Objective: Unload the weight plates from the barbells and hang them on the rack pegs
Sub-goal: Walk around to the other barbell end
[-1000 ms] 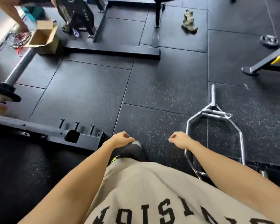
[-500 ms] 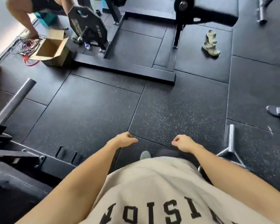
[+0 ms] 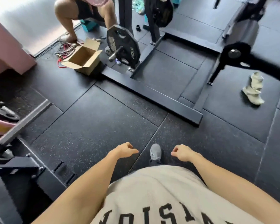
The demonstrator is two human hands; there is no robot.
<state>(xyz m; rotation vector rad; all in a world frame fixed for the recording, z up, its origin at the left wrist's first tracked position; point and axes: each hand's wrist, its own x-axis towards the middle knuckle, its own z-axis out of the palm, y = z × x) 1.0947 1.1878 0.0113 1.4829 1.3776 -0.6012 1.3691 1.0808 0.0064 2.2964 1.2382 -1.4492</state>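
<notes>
Weight plate (image 3: 123, 46): 1 black plate marked 20KG stands upright on a steel peg (image 3: 116, 53) of the black rack (image 3: 152, 92) at the far centre of the scene. The peg end projects toward the camera through the plate's hub. A second dark plate (image 3: 162, 12) hangs higher on the same rack, farther back and to the right; its markings are too blurred to read.

Left hand (image 3: 123, 150): empty, fingers loosely curled, held above the floor mat (image 3: 87, 126) at near centre. It touches nothing.

Right hand (image 3: 183, 152): empty, fingers loosely curled, held level with the left hand and well apart from it. It touches nothing.

Between the 2 hands, a grey shoe (image 3: 155, 151) rests on the mat. A beige shirt (image 3: 152, 191) with dark lettering fills the near edge.

An open cardboard box (image 3: 83, 59) sits on the floor just left of the marked plate, with red and dark cords (image 3: 65, 50) beside it on its left. A second person (image 3: 81, 15) crouches behind the box at the far left.

At the near left, a bare steel barbell sleeve (image 3: 23, 122) slants across the view above a black frame. At the far right, a black bar end with a round steel cap (image 3: 234, 53) crosses the view. A pale crumpled cloth item (image 3: 254, 89) lies on the mat at the right, below that bar.
</notes>
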